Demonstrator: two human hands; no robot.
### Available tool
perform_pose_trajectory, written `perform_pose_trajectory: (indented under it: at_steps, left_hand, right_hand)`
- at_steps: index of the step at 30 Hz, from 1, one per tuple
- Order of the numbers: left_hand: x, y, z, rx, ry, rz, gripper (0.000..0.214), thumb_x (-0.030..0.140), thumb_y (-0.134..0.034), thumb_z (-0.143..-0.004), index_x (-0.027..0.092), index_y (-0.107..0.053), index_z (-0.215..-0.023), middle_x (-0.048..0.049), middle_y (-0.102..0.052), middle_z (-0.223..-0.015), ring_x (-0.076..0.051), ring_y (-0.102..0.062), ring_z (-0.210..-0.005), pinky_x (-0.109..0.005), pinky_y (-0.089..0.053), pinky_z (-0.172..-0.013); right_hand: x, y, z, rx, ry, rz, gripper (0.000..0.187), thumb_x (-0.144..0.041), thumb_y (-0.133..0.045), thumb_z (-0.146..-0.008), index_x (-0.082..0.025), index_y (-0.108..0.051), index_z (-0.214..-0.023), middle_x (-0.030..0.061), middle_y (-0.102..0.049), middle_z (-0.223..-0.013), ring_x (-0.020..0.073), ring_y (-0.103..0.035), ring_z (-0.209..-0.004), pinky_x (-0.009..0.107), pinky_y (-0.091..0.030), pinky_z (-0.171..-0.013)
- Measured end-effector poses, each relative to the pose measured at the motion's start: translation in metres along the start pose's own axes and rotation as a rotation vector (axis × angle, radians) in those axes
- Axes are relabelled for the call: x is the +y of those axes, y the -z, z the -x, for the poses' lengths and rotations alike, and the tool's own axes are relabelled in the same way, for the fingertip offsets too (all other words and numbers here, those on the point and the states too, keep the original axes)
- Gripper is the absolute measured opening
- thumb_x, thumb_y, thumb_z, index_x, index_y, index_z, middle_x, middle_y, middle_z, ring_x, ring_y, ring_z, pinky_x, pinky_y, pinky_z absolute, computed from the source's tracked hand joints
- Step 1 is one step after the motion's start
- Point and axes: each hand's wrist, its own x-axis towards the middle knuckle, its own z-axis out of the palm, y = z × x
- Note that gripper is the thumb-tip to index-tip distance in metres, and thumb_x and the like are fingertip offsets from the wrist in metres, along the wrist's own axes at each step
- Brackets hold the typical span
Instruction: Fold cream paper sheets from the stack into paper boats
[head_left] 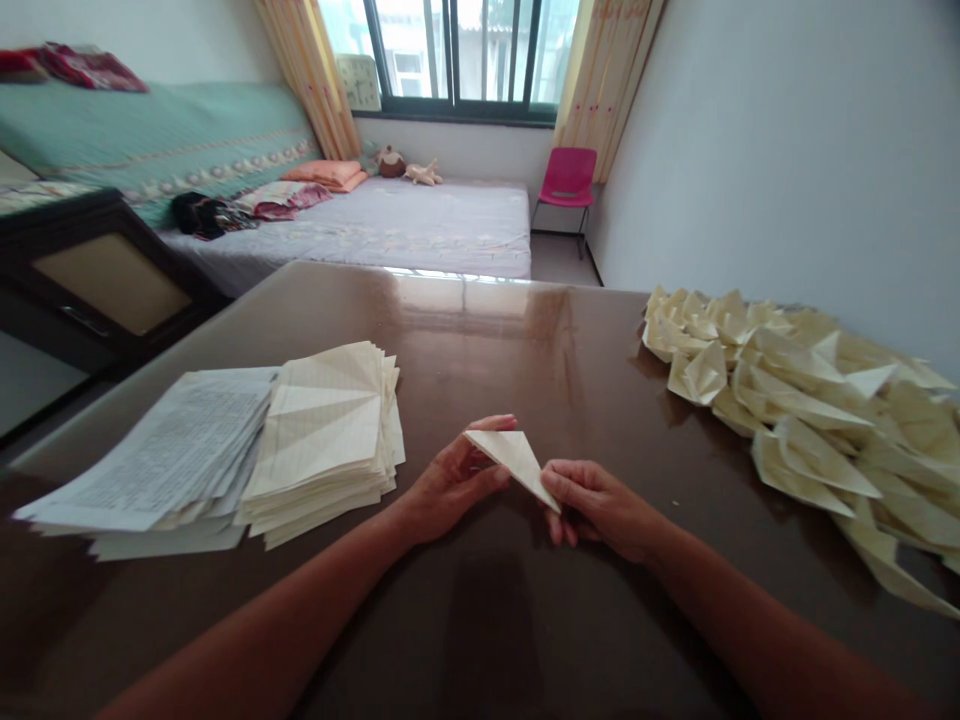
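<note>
Paper [516, 455], cream and folded to a narrow, pointed shape, held in front of the body over the near middle of a glossy brown tabletop [480, 350]. Pinched at the lower right end between thumb and fingers of the right hand [600, 503]; grasped more loosely at the other end by the left hand [450, 485], thumb along the lower edge, fingers mostly hidden behind. Hard to tell how firmly on that side.

Ahead of both hands, a broad run of shiny surface up to the far edge, with a bed [450, 220] just past it. To the left, a long slanting edge, with a dark cabinet [112, 270] beyond. To the right, a pale wall [787, 130].

In the way of the left forearm, on its outer side: a stack of creased cream sheets [322, 410], and touching it, farther out, a stack of printed sheets [180, 450], both uneven at the corners. Well off from the right hand: a spread pile of folded paper pieces [810, 400], crowding the tabletop's right side. Closer in, a tiny pale scrap [676, 503]. Behind, near the window [450, 60], a pink chair [570, 178].
</note>
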Motion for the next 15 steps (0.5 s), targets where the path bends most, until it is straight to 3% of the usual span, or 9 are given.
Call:
perform_pose_trajectory:
  at_steps: [2, 5, 7, 12, 15]
  left_hand:
    - [0.0006, -0.0011, 0.0006, -0.039, 0.024, 0.035, 0.05, 0.036, -0.062, -0.087, 0.021, -0.044, -0.131, -0.0133, -0.054, -0.129, -0.02, -0.057, -0.106, -0.035, -0.048, -0.093]
    - [0.0009, -0.0023, 0.001, -0.069, 0.052, 0.069, 0.045, 0.036, -0.061, -0.088, 0.023, -0.046, -0.129, -0.0126, -0.051, -0.134, -0.019, -0.057, -0.108, -0.036, -0.047, -0.096]
    - [0.0005, -0.003, 0.0015, -0.087, 0.055, 0.054, 0.047, 0.035, -0.06, -0.089, 0.025, -0.044, -0.132, -0.0116, -0.05, -0.134, -0.019, -0.057, -0.11, -0.035, -0.047, -0.097]
    - [0.0012, -0.0064, 0.0041, -0.174, 0.044, -0.113, 0.056, 0.031, -0.055, -0.091, 0.026, -0.034, -0.144, -0.0106, -0.053, -0.127, -0.018, -0.057, -0.11, -0.033, -0.048, -0.095]
    - [0.0038, -0.0074, 0.005, -0.188, 0.005, -0.275, 0.058, 0.028, -0.053, -0.092, 0.024, -0.031, -0.146, -0.0121, -0.052, -0.127, -0.019, -0.056, -0.112, -0.033, -0.049, -0.094]
  right_hand:
    - [-0.0009, -0.002, 0.001, 0.04, 0.052, 0.185, 0.041, -0.056, -0.04, -0.092, -0.019, -0.049, -0.077, -0.0013, -0.062, -0.06, 0.0079, -0.046, -0.043, 0.019, -0.027, -0.041]
    - [-0.0031, -0.0043, 0.0027, 0.327, 0.267, 0.561, 0.034, -0.048, -0.043, -0.094, -0.02, -0.055, -0.08, -0.0011, -0.058, -0.063, 0.0113, -0.05, -0.055, 0.023, -0.038, -0.054]
    - [-0.0039, -0.0053, 0.0032, 0.464, 0.385, 0.672, 0.025, -0.045, -0.05, -0.091, -0.021, -0.057, -0.097, 0.0003, -0.06, -0.075, 0.0122, -0.051, -0.062, 0.025, -0.041, -0.059]
    - [-0.0009, -0.0081, 0.0023, 0.356, 0.477, 0.602, 0.052, -0.04, -0.066, -0.081, -0.024, -0.044, -0.125, 0.0036, -0.058, -0.101, 0.0083, -0.051, -0.061, 0.022, -0.045, -0.056]
    - [0.0, -0.0095, 0.002, 0.276, 0.481, 0.586, 0.048, -0.035, -0.064, -0.082, -0.023, -0.045, -0.125, 0.0032, -0.057, -0.101, 0.0074, -0.052, -0.062, 0.02, -0.044, -0.054]
